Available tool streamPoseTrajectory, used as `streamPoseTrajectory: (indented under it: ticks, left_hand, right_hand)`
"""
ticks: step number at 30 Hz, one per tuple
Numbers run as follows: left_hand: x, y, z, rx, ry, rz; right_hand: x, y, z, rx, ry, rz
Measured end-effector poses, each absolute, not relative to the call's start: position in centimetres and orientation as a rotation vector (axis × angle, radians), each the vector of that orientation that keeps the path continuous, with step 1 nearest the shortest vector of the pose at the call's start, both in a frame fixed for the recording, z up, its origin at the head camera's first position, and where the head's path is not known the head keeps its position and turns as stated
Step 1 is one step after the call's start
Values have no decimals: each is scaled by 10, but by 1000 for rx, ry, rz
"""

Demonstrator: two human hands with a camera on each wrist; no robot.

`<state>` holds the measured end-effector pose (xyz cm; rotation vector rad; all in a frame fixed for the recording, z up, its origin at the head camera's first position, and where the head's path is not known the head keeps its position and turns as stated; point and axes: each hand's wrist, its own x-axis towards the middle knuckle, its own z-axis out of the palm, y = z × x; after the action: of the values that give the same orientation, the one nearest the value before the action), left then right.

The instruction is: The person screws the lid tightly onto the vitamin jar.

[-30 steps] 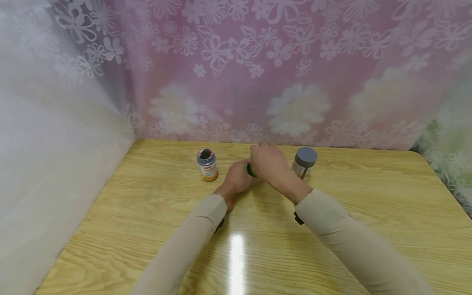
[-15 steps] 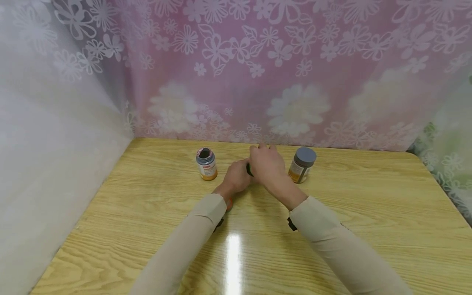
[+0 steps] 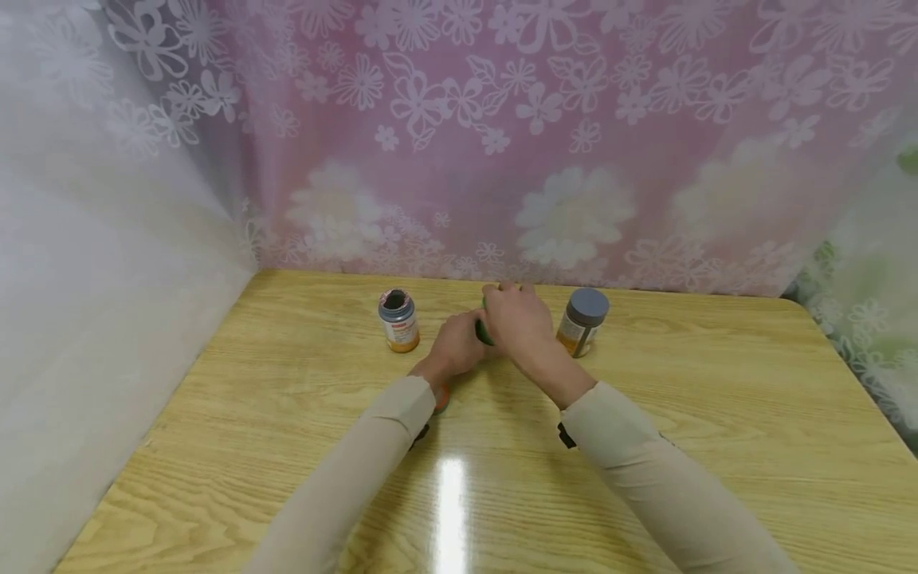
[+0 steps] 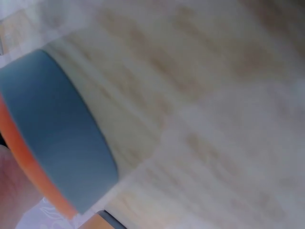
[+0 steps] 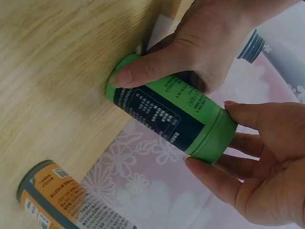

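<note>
My left hand (image 3: 457, 344) grips a green canister (image 5: 157, 114) with a dark printed label. In the right wrist view its thumb presses along the canister near the bottom end, by the table. With fingers and thumb spread round the rim, my right hand (image 3: 522, 323) holds the canister's green lid (image 5: 217, 136). A thin seam shows between lid and body. In the head view both hands cover most of the canister. Close by my left wrist lies a small round orange piece (image 3: 442, 399), partly hidden. A blue-grey band (image 4: 57, 124) with an orange edge fills the left of the left wrist view.
Left of my hands stands an uncapped bottle (image 3: 399, 327) with a torn seal round its mouth. A jar with a grey lid (image 3: 588, 306) stands to the right. The wooden table (image 3: 717, 375) ends at a pink floral curtain (image 3: 459, 191).
Both hands keep their hold on the canister and its lid. My right hand has shifted slightly left and turned a little about the lid.
</note>
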<state>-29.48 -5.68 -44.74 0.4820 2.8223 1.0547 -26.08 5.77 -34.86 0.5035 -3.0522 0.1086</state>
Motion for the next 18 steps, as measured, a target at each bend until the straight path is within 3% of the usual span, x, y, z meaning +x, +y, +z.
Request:
streamPoseTrajectory:
  ticks: [18]
  left_hand:
    - [-295,-67,-443,546,2648,1235]
  right_hand:
    - [-261,69,-366,513,-2885,288]
